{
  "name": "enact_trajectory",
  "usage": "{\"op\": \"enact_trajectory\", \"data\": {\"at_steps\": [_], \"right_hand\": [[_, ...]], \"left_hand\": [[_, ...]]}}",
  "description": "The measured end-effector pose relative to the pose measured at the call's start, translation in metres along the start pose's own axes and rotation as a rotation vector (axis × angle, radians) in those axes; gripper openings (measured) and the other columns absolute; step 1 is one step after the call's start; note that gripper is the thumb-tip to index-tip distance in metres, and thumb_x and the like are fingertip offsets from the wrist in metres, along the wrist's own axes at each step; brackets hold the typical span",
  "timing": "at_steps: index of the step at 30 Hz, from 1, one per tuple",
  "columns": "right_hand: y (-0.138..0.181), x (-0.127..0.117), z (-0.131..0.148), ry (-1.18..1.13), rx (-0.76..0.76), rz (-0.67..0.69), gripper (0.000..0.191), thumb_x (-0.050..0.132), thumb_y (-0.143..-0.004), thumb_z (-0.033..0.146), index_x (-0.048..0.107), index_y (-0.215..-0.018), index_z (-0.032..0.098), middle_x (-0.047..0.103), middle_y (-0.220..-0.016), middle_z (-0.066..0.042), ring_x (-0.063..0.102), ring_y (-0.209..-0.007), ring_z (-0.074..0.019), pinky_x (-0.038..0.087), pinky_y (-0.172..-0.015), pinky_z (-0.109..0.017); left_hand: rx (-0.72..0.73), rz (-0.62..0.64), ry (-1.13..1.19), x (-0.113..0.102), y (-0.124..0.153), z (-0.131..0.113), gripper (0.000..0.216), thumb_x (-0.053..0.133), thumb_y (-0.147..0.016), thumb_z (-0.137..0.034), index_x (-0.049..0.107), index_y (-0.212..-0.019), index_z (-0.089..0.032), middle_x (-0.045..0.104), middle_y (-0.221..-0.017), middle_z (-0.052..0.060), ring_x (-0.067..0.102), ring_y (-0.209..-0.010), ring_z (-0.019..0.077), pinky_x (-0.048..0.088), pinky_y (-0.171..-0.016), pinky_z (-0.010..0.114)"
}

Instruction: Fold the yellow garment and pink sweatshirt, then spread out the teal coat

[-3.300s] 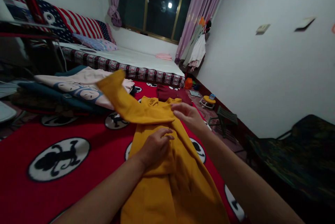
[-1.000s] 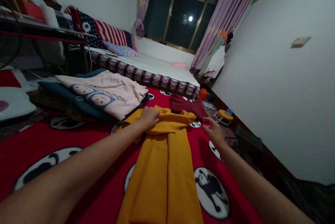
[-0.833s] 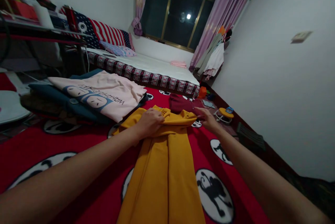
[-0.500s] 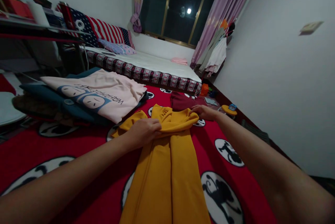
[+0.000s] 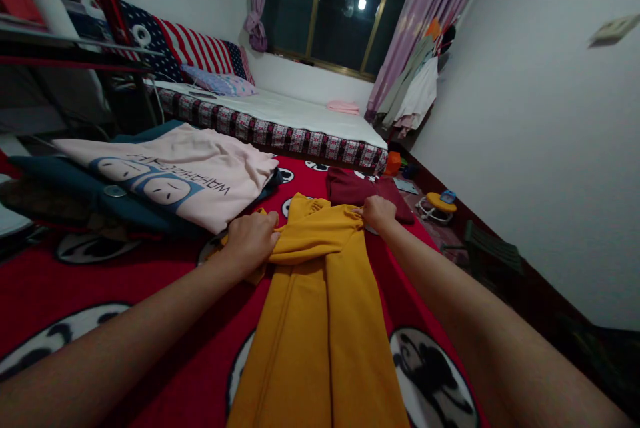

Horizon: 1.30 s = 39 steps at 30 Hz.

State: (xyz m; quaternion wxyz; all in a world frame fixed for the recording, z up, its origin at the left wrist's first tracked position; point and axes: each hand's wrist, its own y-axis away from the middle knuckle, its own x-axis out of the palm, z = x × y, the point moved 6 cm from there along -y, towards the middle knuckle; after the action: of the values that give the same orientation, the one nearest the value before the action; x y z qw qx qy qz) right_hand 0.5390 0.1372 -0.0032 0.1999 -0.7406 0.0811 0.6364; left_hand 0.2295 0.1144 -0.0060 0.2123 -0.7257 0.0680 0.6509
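A mustard-yellow long garment lies lengthwise on the red blanket patterned with white and black circles. Across its far end runs a gathered band of the same cloth, pulled between my two hands. My left hand is closed on the band's left part, fingers wrapped round the fabric. At the upper right corner, my right hand pinches the cloth. Just beyond it rests a folded dark red garment. The garment's near end runs out of view at the bottom.
Left of the yellow cloth is a clothes pile topped by a pale pink printed shirt. A bed stands beyond, under the window. On the right floor are a yellow-topped stool and a dark green folding stool. A cluttered desk is at far left.
My left hand has shifted left along the yellow cloth, and the band looks straighter. My right hand has moved slightly left and closed more. The view has tilted a little.
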Motion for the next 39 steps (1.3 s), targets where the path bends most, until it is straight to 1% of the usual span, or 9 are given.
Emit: {"op": "enact_trajectory", "data": {"at_steps": [4,8,11,16,21,24,28,32,39], "right_hand": [[0.013,-0.020,0.016,-0.064,-0.055,-0.189,0.031,0.064,-0.082,0.041,0.069,-0.103,0.018,0.064,-0.111,-0.015,0.060,-0.103,-0.0289,0.044,-0.080,-0.034],[0.044,-0.032,0.032,-0.253,-0.190,-0.312,0.028,0.042,-0.094,0.028,0.067,-0.103,0.019,0.065,-0.111,-0.010,0.059,-0.101,-0.0216,0.041,-0.085,-0.031],[0.070,-0.010,0.045,-0.300,-0.309,-0.202,0.039,0.035,-0.097,0.033,0.059,-0.123,0.017,0.060,-0.128,-0.011,0.053,-0.116,-0.0230,0.038,-0.098,-0.035],[0.082,0.031,0.055,-0.202,-0.291,0.058,0.056,0.028,-0.098,0.049,0.035,-0.147,0.022,0.025,-0.157,-0.006,0.011,-0.146,-0.0286,0.022,-0.111,-0.057],[0.082,0.025,0.060,-0.172,-0.240,0.201,0.058,0.022,-0.099,0.050,0.027,-0.150,0.023,0.016,-0.160,-0.004,0.004,-0.147,-0.0274,0.015,-0.111,-0.062],[0.101,0.011,0.063,-0.194,-0.202,0.157,0.054,0.029,-0.098,0.040,0.034,-0.147,0.018,0.021,-0.158,-0.009,0.008,-0.146,-0.0298,0.015,-0.111,-0.062],[0.143,-0.011,0.076,-0.372,-0.201,-0.001,0.051,0.037,-0.093,0.021,0.040,-0.142,0.013,0.031,-0.154,-0.013,0.020,-0.144,-0.0263,0.023,-0.113,-0.050],[0.176,-0.016,0.088,-0.528,-0.233,-0.044,0.053,0.031,-0.097,0.035,0.033,-0.147,0.018,0.027,-0.156,-0.010,0.019,-0.145,-0.0246,0.022,-0.114,-0.051],[0.184,0.004,0.096,-0.520,-0.247,0.111,0.060,0.033,-0.096,0.050,0.030,-0.149,0.021,0.021,-0.158,-0.008,0.016,-0.146,-0.0258,0.012,-0.114,-0.058]], "left_hand": [[0.292,-0.161,0.080,-0.012,0.003,-0.043,0.023,0.049,-0.086,-0.017,0.066,-0.101,-0.017,0.065,-0.109,0.011,0.059,-0.103,0.0268,0.043,-0.091,0.040],[0.498,-0.079,0.320,0.005,0.013,-0.084,0.035,0.044,-0.094,-0.032,0.059,-0.123,-0.017,0.058,-0.131,0.009,0.053,-0.119,0.0230,0.039,-0.104,0.035],[0.402,-0.002,0.312,0.032,0.018,-0.088,0.047,0.037,-0.097,-0.041,0.050,-0.134,-0.014,0.046,-0.145,0.012,0.041,-0.134,0.0279,0.032,-0.111,0.042],[0.354,-0.028,0.272,0.050,0.022,-0.083,0.052,0.033,-0.097,-0.043,0.042,-0.142,-0.019,0.035,-0.152,0.009,0.027,-0.142,0.0301,0.024,-0.115,0.048],[0.406,-0.022,0.271,0.045,0.023,-0.083,0.051,0.032,-0.098,-0.041,0.040,-0.143,-0.019,0.036,-0.152,0.009,0.027,-0.142,0.0271,0.021,-0.116,0.046],[0.423,-0.073,0.301,0.039,0.027,-0.081,0.047,0.035,-0.098,-0.037,0.045,-0.139,-0.016,0.037,-0.151,0.012,0.030,-0.140,0.0269,0.023,-0.115,0.046],[0.391,-0.220,0.418,0.025,0.043,-0.075,0.038,0.039,-0.094,-0.021,0.053,-0.129,-0.013,0.047,-0.142,0.015,0.042,-0.132,0.0227,0.032,-0.112,0.040],[0.360,-0.284,0.528,0.011,0.065,-0.060,0.043,0.041,-0.085,-0.006,0.056,-0.123,-0.019,0.051,-0.136,0.010,0.046,-0.128,0.0192,0.038,-0.109,0.037],[-0.028,-0.496,0.448,-0.020,0.097,0.040,0.038,0.039,-0.089,-0.014,0.055,-0.122,-0.020,0.058,-0.127,0.009,0.050,-0.121,0.0215,0.039,-0.105,0.036]]}}
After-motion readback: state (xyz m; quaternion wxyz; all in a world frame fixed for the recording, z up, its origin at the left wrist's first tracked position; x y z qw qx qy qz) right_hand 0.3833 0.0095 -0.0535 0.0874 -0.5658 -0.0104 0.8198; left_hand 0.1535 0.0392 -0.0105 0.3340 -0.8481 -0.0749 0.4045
